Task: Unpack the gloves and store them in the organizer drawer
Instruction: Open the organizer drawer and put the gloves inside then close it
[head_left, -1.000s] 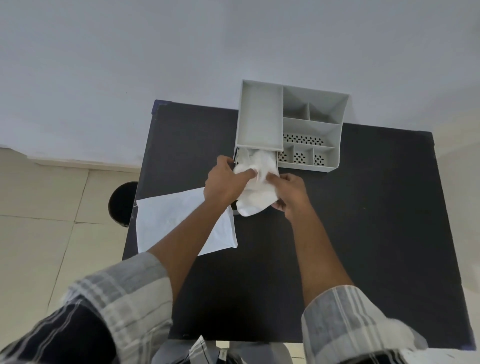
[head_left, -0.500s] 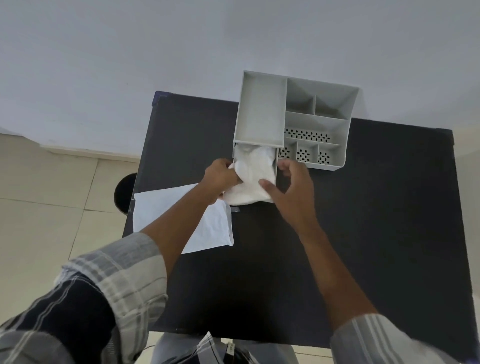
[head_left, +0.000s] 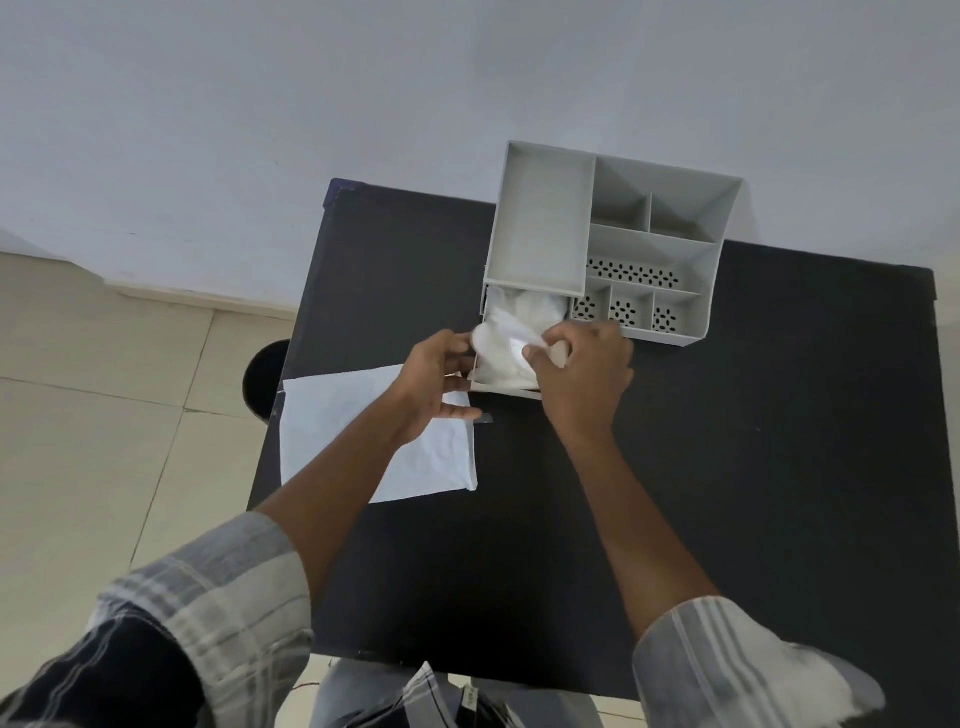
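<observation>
Flat white packaging sheet (head_left: 363, 431) lies at the table's (head_left: 727, 467) left edge, partly overhanging it. Your left hand (head_left: 436, 379) hovers over its right end, fingers loosely spread, gripping nothing, fingertips at the drawer's (head_left: 506, 388) left wall. White gloves (head_left: 511, 338) sit bunched in the pulled-out drawer under the grey organizer (head_left: 613, 244) near the table's far edge. Your right hand (head_left: 582, 369) is curled closed, pinching the gloves' top fold.

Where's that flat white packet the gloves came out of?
The white packet lies flat on the left part of the black table, partly under the left hand, just left of the open drawer.
</observation>
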